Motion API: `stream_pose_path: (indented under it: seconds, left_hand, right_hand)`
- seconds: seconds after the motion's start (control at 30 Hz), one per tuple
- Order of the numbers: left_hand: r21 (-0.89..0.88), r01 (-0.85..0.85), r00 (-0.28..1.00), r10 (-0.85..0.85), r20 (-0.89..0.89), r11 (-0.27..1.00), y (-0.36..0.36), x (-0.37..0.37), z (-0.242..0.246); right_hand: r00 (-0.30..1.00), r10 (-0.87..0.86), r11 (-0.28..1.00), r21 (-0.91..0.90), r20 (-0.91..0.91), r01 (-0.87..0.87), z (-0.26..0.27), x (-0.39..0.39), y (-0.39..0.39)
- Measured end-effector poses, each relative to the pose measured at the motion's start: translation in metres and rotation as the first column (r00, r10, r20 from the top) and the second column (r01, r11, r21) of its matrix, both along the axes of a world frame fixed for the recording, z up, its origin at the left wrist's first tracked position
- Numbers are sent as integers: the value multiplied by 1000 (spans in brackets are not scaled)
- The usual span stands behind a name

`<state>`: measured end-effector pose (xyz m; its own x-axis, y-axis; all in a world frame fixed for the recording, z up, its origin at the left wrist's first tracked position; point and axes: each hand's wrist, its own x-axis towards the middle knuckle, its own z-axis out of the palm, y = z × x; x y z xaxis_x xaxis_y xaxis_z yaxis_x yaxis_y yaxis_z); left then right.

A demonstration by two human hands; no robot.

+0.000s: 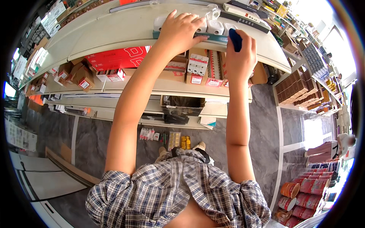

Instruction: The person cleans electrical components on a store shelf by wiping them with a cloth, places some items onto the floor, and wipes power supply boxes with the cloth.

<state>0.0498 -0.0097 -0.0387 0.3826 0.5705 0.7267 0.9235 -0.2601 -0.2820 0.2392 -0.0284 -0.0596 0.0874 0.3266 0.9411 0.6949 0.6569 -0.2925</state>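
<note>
My left hand (pixel 182 31) lies palm down over a row of white plastic units (pixel 215 27) on the upper shelf. Its thumb reaches across the front of the teal box (pixel 218 38) under them; how firmly it grips, if at all, is hidden. In my right hand (pixel 243 54) is a dark blue object (pixel 235 40), flat and rounded, perhaps a pad or sponge. It is held upright between thumb and fingers at the right end of the row. A clear plastic piece (pixel 213 12) sits behind the white units.
Long black-and-white boxes (pixel 245 17) lie at the back right of the upper shelf (pixel 114 34). Below are a red box (pixel 114 58) and circuit breakers (pixel 198 64). Small packs (pixel 185 142) lie on the floor near my feet. Red wire spools (pixel 310 186) and another person (pixel 328 149) are at right.
</note>
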Motion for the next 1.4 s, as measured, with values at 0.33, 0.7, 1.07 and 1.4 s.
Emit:
stream_pose_path:
  seconds: [0.33,0.7,1.07,1.4]
  left_hand:
    - [-74,92,993,-86,77,993,-5,-2,3]
    - [-48,98,994,-96,41,994,1,-1,1]
    - [-68,115,992,-110,63,991,1,0,5]
    - [-79,141,985,-132,109,987,0,2,4]
  right_hand:
    - [972,-106,990,-67,210,122,1,-10,-2]
    - [975,-49,981,-174,218,88,1,-12,-1]
    - [972,-47,999,-9,229,51,-1,-38,3]
    - [988,-46,999,-5,146,47,7,-32,-6]
